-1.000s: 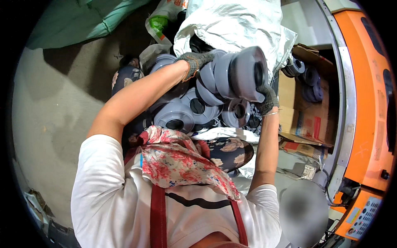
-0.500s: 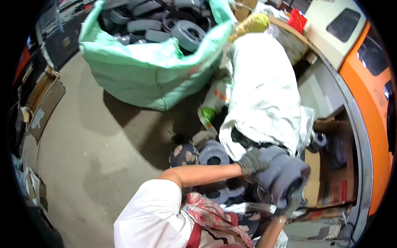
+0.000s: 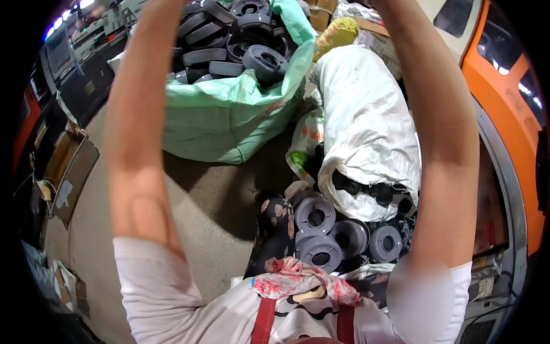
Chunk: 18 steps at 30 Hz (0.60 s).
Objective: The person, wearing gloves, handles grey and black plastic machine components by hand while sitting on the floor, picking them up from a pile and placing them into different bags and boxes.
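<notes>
Both my arms reach up past the top edge of the picture, so my left hand and my right hand are out of sight. My left forearm (image 3: 137, 114) crosses in front of the left side of a green woven sack (image 3: 229, 123), which is heaped with grey plastic rings (image 3: 264, 63). To the right of a white sack (image 3: 369, 109) rises my right forearm (image 3: 441, 114). Several round grey plastic parts (image 3: 315, 212) with centre holes lie around my lap, just below the white sack's open mouth, where dark pieces show.
A yellow bundle (image 3: 338, 37) lies behind the white sack. Along the right side runs an orange machine panel (image 3: 501, 114). An open cardboard box (image 3: 71, 172) stands on the floor (image 3: 200, 229) at the left. A printed plastic bag (image 3: 306, 143) sits between the two sacks.
My hands, in grey gloves, were around a stack of grey ringed parts at the lower right. Both arms have since swung up and out of the picture. That stack no longer shows there.
</notes>
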Tool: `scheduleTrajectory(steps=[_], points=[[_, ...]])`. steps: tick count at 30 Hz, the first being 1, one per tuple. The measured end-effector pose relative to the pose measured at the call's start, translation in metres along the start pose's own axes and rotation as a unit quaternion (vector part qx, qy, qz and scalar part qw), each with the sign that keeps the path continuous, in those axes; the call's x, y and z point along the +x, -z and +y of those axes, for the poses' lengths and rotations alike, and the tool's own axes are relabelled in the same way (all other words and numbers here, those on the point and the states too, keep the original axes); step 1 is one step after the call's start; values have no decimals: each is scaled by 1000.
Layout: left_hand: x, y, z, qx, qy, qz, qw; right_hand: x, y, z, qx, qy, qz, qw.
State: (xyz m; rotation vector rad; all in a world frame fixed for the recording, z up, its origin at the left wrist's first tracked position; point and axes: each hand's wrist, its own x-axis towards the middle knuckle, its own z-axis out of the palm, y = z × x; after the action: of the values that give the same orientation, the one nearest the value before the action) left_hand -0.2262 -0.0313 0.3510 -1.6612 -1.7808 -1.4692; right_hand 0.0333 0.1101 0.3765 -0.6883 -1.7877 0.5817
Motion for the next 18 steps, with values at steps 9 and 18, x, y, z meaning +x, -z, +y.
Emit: scheduleTrajectory(steps=[9, 18], points=[[-206, -31, 9, -399, 23, -121, 909, -165, 12, 49, -348, 0, -270, 897], [-387, -162, 65, -77, -111, -704, 697, -413, 185, 169, -459, -413, -313, 722]])
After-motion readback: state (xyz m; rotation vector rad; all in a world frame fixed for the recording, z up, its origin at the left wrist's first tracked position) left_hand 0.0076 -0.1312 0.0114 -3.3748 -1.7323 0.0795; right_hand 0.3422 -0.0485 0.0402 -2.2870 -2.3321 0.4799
